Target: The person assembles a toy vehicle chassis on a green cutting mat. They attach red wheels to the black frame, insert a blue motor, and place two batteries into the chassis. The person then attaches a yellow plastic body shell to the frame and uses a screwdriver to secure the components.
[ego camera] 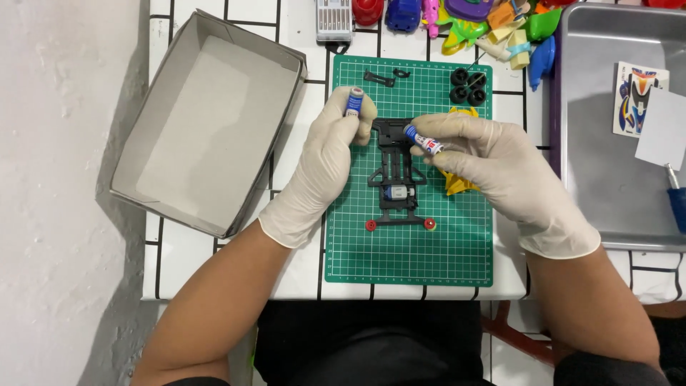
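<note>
Overhead view of a seated person at a white tiled counter (300, 275), both hands in pale rubber gloves. Nearest the body lies a green cutting mat (407, 243), its grid giving a flat, non-slip bed for small parts.

At the centre of the mat rests a black toy car frame (395, 175), long axis running from 6 to 12 o'clock. Two red rollers (371, 225) sit at its near end, and a small silver motor (397, 192) is seated in the near half, so the open battery bay faces upward.

The left hand (325, 168) is closed in a pinch around a blue and white battery (354, 101), held upright at 10 o'clock of the frame, apparently parked clear of the bay.

The right hand (500, 168) pinches a second battery (424, 140) between thumb and fingertips, tilted, its end just above the far half of the frame, at 1 o'clock from the motor. A yellow plastic piece (457, 184) lies partly under this hand.

Farther out on the mat, four black tyres (468, 86) cluster at 1 o'clock and two thin black clips (386, 76) lie at 12 o'clock, laid apart so each stays findable.

An open grey cardboard box (207, 121) stands at 9 o'clock. A metal tray (607, 143) at 3 o'clock holds a sticker sheet (639, 96). Along the far edge sit a screwdriver set (334, 18) and bright plastic toys (464, 21).
</note>
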